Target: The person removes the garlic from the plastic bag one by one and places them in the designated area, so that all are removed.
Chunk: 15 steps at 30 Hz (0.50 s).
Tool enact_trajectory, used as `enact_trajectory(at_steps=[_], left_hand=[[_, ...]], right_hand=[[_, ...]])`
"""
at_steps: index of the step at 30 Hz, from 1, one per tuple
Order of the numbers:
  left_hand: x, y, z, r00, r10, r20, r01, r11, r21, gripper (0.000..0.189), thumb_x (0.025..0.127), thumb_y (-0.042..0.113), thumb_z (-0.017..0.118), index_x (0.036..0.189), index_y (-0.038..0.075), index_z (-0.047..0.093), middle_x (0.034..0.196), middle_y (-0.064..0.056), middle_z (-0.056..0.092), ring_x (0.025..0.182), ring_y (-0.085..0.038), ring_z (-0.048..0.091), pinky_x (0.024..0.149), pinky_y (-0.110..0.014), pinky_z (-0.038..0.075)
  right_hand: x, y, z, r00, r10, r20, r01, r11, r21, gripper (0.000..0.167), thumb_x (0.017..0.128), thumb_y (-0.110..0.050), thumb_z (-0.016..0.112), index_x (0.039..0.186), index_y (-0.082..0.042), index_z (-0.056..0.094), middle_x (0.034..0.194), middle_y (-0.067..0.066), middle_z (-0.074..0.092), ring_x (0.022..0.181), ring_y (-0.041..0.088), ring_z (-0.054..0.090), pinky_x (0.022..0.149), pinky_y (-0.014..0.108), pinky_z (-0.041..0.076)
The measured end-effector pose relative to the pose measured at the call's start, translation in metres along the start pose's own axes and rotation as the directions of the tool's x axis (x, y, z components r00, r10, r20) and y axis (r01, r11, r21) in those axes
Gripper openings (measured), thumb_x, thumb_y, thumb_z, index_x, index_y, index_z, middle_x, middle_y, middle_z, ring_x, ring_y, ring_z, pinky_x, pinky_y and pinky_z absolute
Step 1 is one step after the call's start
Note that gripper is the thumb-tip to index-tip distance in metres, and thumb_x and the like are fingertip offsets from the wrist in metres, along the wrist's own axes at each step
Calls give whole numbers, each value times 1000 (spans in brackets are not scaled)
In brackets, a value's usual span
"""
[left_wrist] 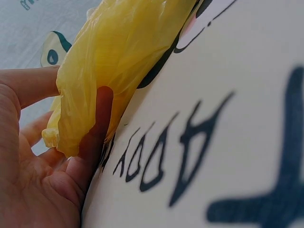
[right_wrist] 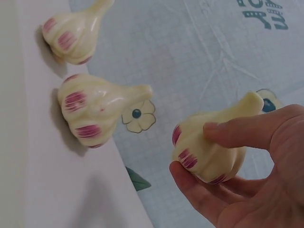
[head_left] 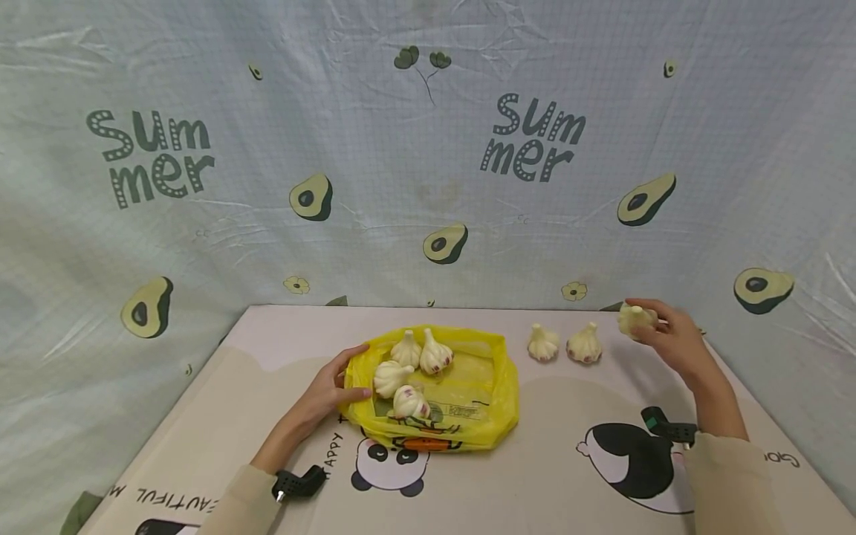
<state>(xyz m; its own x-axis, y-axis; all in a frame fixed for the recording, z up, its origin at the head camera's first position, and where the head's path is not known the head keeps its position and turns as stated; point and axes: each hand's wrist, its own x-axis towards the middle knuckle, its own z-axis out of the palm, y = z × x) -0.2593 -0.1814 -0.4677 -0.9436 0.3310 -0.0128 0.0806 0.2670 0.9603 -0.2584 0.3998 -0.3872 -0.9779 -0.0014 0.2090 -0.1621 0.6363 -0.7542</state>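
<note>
My right hand [head_left: 675, 343] grips a garlic bulb [head_left: 635, 319] above the far right of the table; the right wrist view shows thumb and fingers round its pale, purple-streaked body [right_wrist: 209, 147]. Left of that hand, two more garlic bulbs stand side by side, one nearer [head_left: 585, 345] and one farther [head_left: 543, 343]. My left hand [head_left: 332, 383] holds the left side of an opened yellow plastic bag [head_left: 504, 386], thumb over the rim. Several garlic bulbs [head_left: 409, 402] lie inside the bag, toward its left. Close up, the bag's film [left_wrist: 109, 52] bunches between thumb and fingers.
A pale table cover [head_left: 555, 475] carries printed words, a panda [head_left: 390, 468] and a dark-haired figure [head_left: 628, 461]. Behind the table's far edge hangs a light curtain [head_left: 374, 148] with avocado prints. Each wrist wears a black strap device [head_left: 299, 483].
</note>
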Motion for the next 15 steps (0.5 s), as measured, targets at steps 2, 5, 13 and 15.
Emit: enact_trajectory(at_steps=[2,5,13,15], left_hand=[[0,0,0,1000,0,3,0,1000,-3,86,87,18,75,161,15,32,166,-19,30,135,-39,52,105,-38,54],[0,0,0,1000,0,2,0,1000,-3,86,87,18,75,161,15,32,166,-18,30,136,-39,52,106,-38,54],[0,0,0,1000,-2,-1,2,1000,2,86,87,18,75,161,16,32,167,-17,30,137,-39,50,108,-42,52],[0,0,0,1000,-4,-3,4,1000,3,85,87,18,75,161,16,32,167,-17,30,138,-39,50,109,-42,52]], right_hand=[[0,1,0,999,31,17,-30,1000,-2,56,102,-12,58,153,0,41,154,37,35,131,62,44,84,30,52],[1,6,1,998,61,28,-61,998,-20,60,100,-10,60,155,-1,38,155,38,33,127,57,49,85,34,53],[1,18,6,997,71,42,-71,997,7,61,99,-5,61,154,4,36,155,37,33,116,41,54,73,10,48],[1,21,8,997,68,38,-68,998,0,61,98,-5,62,153,4,37,154,37,34,114,38,54,73,11,49]])
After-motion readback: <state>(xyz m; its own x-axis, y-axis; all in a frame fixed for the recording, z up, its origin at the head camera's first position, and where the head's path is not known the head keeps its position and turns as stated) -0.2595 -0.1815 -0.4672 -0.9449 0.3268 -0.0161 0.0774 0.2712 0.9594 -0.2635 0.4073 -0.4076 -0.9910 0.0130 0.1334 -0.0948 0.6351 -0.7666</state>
